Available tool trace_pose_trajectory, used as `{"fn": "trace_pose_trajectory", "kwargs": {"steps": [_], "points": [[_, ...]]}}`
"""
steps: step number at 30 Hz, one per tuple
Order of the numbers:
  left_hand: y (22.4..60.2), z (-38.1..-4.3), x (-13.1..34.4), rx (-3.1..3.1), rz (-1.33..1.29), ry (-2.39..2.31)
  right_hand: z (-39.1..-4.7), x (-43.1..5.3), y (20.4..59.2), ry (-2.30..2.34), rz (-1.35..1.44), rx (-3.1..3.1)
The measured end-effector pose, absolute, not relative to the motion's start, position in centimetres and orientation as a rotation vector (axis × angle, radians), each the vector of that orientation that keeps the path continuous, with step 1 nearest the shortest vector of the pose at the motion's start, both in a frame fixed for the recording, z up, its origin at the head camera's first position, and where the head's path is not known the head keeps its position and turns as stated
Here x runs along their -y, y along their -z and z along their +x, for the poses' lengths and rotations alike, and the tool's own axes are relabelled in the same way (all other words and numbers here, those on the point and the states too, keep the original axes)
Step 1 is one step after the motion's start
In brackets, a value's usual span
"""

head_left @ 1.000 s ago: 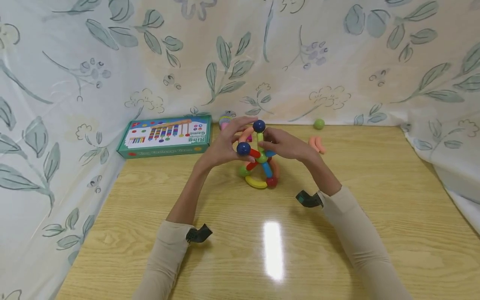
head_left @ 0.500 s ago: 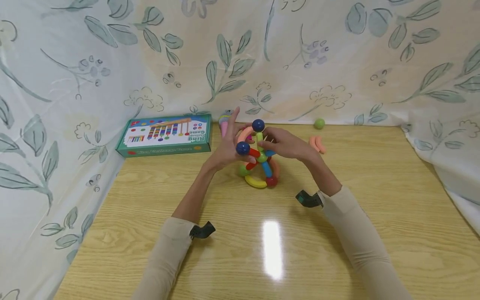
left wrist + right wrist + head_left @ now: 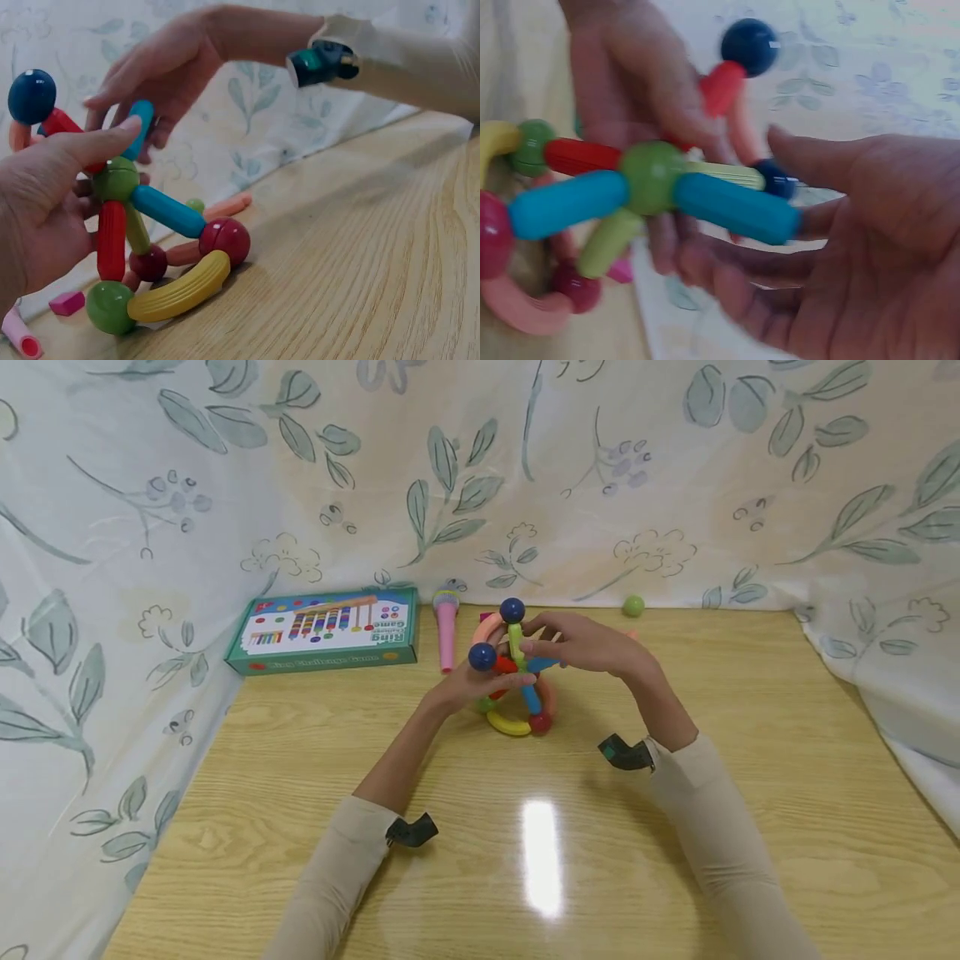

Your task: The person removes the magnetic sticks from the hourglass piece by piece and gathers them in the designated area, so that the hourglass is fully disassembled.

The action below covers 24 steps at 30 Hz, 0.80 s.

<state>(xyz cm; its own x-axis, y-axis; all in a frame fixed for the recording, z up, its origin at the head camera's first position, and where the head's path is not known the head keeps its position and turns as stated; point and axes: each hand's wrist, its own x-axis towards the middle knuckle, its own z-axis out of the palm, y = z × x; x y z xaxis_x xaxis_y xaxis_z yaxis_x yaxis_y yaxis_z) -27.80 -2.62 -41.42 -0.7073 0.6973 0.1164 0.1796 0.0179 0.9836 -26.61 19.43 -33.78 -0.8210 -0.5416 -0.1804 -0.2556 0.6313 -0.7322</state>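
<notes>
Toy of balls and rods (image 3: 531, 698) stands on the tabletop (image 3: 465, 877), about midway across and nearer the far edge. From my distant screen I judge it light, each piece stiff, the joints weaker (magnetic or pushed together, I cannot tell which), so a hard sideways tug would likely pull it apart. Its glossy balls may slip under fingertips; the ribbed rods should hold better. Working from the left, the left hand (image 3: 478, 684) grips it around the central green ball (image 3: 654, 178), thumb across the front. I'd take hold right there, where the rods meet, and let the yellow arc (image 3: 180, 289) and its neighbours bear on the table. The right hand (image 3: 579, 643) curves loosely beside the upper blue rod (image 3: 735, 208); I see no firm grip.

Around it, I find a game box (image 3: 322, 633) at the far left corner, then a pink microphone (image 3: 446, 633) just right of it. A magenta block (image 3: 67, 303) lies behind the toy. Further right come a loose curved piece (image 3: 231, 205), mostly covered by the right hand in my head view, and a small green ball (image 3: 633, 606) at the far edge. Only the hands crowd the toy, hiding some joints.
</notes>
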Motion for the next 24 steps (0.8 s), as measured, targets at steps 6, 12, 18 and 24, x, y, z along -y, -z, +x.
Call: {"fn": "trace_pose_trajectory", "kwargs": {"steps": [6, 12, 18, 24], "points": [[40.6, -27.1, 1.6, -1.909, 0.925, -1.841, -25.8, -20.4, 32.6, 0.929, -0.671, -2.463], [41.6, -27.3, 0.7, -1.929, 0.873, -1.877, -25.6, -19.5, 32.5, 0.968, -0.804, -2.563], [41.3, -26.7, 0.0, -1.966, 0.877, -1.926, -25.4, -19.3, 32.3, 0.978, -0.853, -2.587], [40.8, -25.7, 0.1, -2.073, 0.898, -1.953, -25.6, -19.5, 32.5, 0.956, -0.906, -2.522]]}}
